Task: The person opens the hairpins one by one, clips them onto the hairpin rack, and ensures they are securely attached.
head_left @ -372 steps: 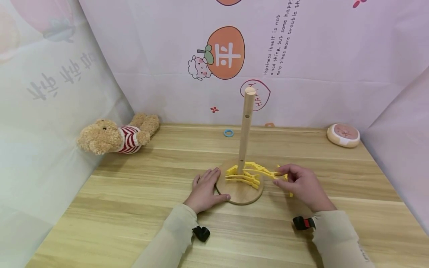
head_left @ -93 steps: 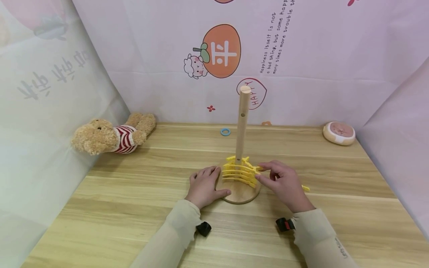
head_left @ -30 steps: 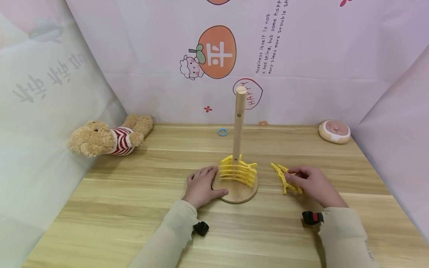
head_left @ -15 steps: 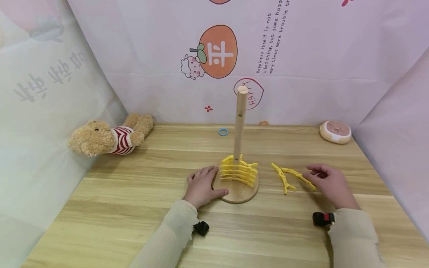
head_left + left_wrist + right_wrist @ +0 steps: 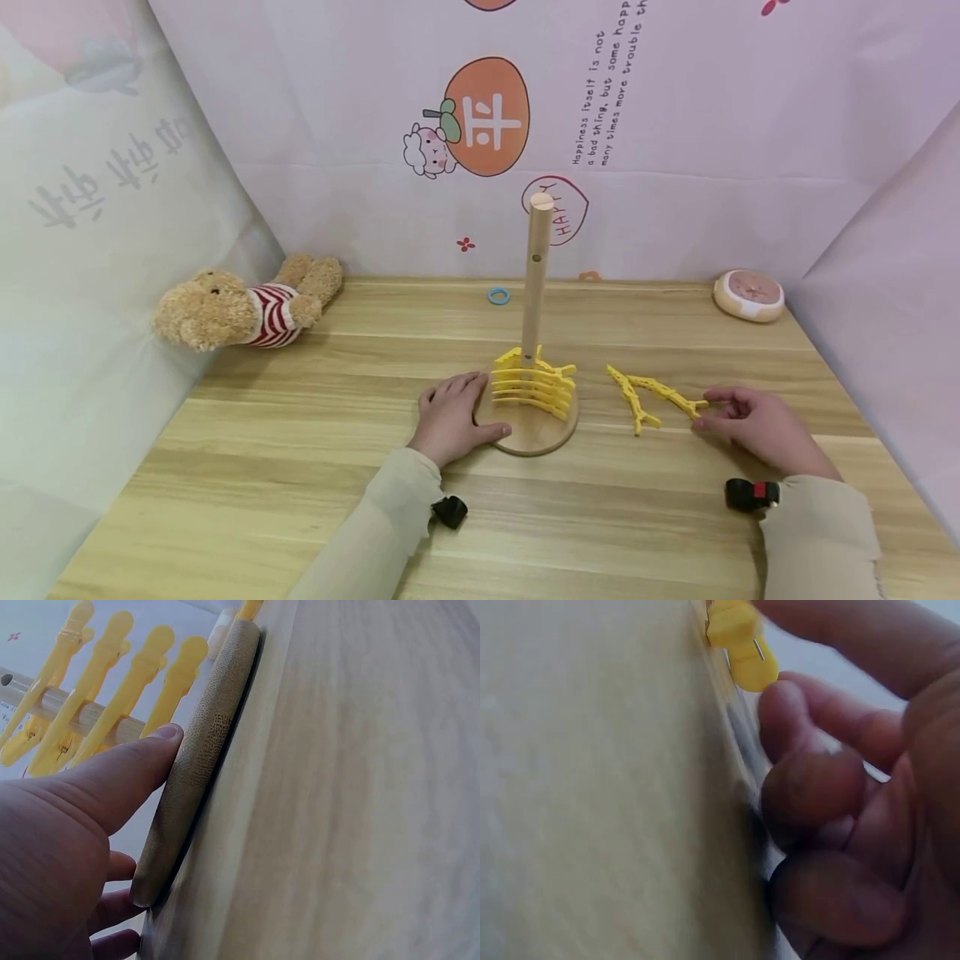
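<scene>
A wooden stand, with an upright pole (image 5: pixel 533 300) on a round base (image 5: pixel 528 440), stands mid-table. Several yellow alligator hair clips (image 5: pixel 534 390) are stacked one above another around the pole's lower end. My left hand (image 5: pixel 450 421) rests at the base's left edge, fingers spread and thumb laid on the rim (image 5: pixel 196 765). To the right, my right hand (image 5: pixel 768 429) has thumb and index finger at the forked tail of a yellow hair clip (image 5: pixel 663 392), pinching it while it lies on the table. A second loose hair clip (image 5: pixel 628 398) lies just left of it.
A teddy bear (image 5: pixel 247 308) in a striped top lies at the back left. Behind the pole is a small blue ring (image 5: pixel 498 296). A round pink-and-cream device (image 5: pixel 748 295) sits at the back right. Printed cloth walls (image 5: pixel 360 217) enclose the table (image 5: pixel 585 517).
Over the earlier frames, more clips came onto the pole. In the last second my right hand moved right to the farther loose clip's tail; that clip turned. My left hand stayed at the base.
</scene>
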`<state>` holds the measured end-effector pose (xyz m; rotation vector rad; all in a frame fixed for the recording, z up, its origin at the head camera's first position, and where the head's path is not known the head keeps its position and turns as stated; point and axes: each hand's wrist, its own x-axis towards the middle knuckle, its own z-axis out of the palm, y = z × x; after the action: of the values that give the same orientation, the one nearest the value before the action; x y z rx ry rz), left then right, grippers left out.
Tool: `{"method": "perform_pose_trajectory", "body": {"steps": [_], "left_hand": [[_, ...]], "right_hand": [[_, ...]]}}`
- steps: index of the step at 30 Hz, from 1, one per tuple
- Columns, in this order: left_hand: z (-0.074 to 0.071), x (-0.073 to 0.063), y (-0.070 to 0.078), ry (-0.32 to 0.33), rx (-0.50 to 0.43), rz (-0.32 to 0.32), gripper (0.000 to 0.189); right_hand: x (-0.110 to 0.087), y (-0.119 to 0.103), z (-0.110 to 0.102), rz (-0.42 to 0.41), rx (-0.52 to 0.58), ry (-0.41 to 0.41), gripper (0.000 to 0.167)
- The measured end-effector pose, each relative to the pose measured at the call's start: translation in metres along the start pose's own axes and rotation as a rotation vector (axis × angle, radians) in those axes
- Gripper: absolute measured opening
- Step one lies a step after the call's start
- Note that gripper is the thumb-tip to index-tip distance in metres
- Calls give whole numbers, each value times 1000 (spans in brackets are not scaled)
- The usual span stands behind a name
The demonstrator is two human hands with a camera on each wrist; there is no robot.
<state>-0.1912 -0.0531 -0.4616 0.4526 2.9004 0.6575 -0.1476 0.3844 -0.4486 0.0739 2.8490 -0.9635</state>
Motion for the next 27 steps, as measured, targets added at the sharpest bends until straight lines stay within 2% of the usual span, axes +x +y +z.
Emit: {"method": "perform_pose_trajectory", "body": {"steps": [3, 7, 14, 19, 22, 27], "left_hand": [[0, 0, 0, 1, 1, 1, 92], [-1, 0, 0, -2, -2, -3, 92], [-2, -1, 2, -12, -3, -14, 92], [-3, -2, 2, -12, 0, -16, 92], [-3, -2, 2, -10, 4, -13, 92], [-3, -2, 3, -10, 0, -8, 92]], "right_hand": [[1, 1, 0, 5, 3, -31, 72], [1, -1, 1, 8, 43, 12, 68], [-2, -15, 4, -10, 211, 255, 54], [0, -32, 9, -49, 233, 424, 50], [3, -45, 13, -91, 236, 478, 42], [5, -64, 21, -166, 241, 507, 35]]}}
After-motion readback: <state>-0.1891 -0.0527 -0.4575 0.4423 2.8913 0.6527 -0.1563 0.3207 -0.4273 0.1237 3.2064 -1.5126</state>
